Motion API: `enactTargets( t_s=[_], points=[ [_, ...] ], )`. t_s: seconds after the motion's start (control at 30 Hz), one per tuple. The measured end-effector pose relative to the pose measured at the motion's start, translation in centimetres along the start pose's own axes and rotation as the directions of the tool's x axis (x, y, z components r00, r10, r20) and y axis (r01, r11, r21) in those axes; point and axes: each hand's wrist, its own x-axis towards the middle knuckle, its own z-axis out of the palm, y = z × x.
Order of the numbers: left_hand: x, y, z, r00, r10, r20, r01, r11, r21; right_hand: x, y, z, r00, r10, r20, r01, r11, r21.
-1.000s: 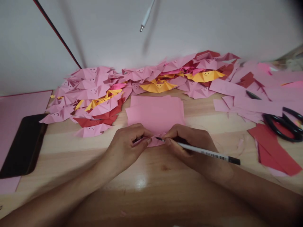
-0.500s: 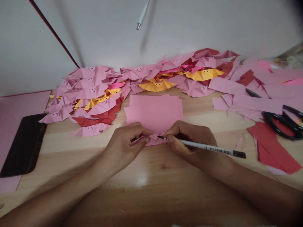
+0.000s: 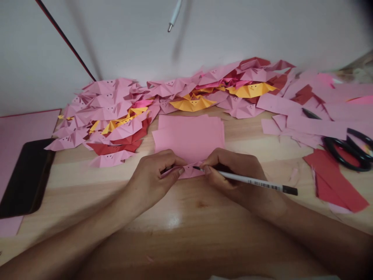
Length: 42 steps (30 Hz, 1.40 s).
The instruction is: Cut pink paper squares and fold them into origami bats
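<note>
My left hand (image 3: pixel 161 170) pinches the left side of a small folded pink paper bat (image 3: pixel 190 173) low over the wooden table. In my right hand (image 3: pixel 233 168) is a grey pen (image 3: pixel 244 178) with a barcode and a dark end. Its black tip touches or almost touches the paper's middle, beside a small dark dot. Both wings of the folded paper are partly hidden by my fingers. Just beyond my hands lies a stack of pink paper sheets (image 3: pixel 190 134).
A pile of pink, red and yellow folded papers (image 3: pixel 110 99) runs along the wall. On the right are black-handled scissors (image 3: pixel 344 153), pink scraps (image 3: pixel 317 127) and red paper pieces (image 3: pixel 335 181). A black phone (image 3: pixel 27 175) rests at the left. A white cable plug (image 3: pixel 174 17) hangs above.
The pen's rear end has shifted slightly left and its tip has moved a little left on the folded paper. My left hand keeps its hold. The view has shifted slightly.
</note>
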Motion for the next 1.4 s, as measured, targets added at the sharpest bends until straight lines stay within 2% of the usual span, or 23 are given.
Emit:
enactTargets(
  t_s=[1.4],
  points=[
    [-0.13, -0.06, 0.03, 1.000, 0.005, -0.003, -0.005, 1.000, 0.011, 0.10, 0.06, 0.03, 1.000, -0.017, -0.007, 0.017, 1.000, -0.025]
  ],
)
